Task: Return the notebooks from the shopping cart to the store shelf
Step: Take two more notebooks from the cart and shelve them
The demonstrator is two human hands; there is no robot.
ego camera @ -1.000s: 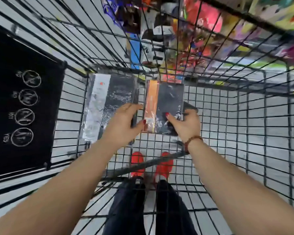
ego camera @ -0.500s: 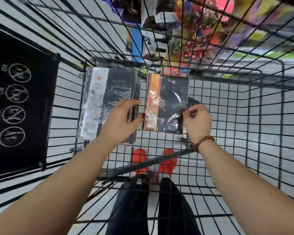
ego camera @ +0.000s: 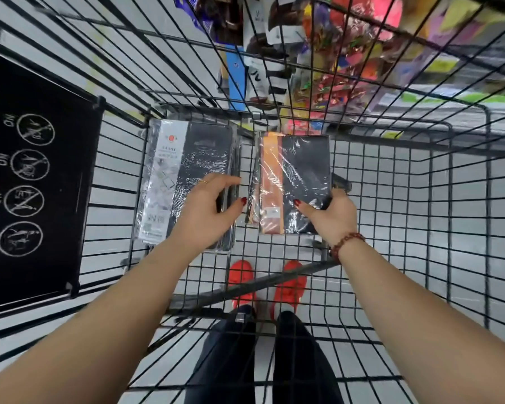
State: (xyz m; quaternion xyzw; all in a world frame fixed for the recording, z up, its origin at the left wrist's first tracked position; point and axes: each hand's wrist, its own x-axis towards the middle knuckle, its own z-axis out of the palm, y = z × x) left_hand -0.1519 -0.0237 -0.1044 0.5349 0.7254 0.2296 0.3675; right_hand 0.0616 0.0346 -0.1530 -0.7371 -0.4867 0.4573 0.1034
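Shop: wire cart point(ego camera: 487, 170), perhaps stocked shelves point(ego camera: 362, 48)

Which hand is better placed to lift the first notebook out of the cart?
Right. The right hand pinches the orange-banded notebook, thumb on its cover, fingers beneath its right edge. The left hand lies over the edge of the white-banded notebook; whether it has a grip is unclear.

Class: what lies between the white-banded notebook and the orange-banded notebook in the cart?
Head view: a narrow strip of cart mesh, the thumb tip of the left hand, and a thin dark notebook tilted on edge.
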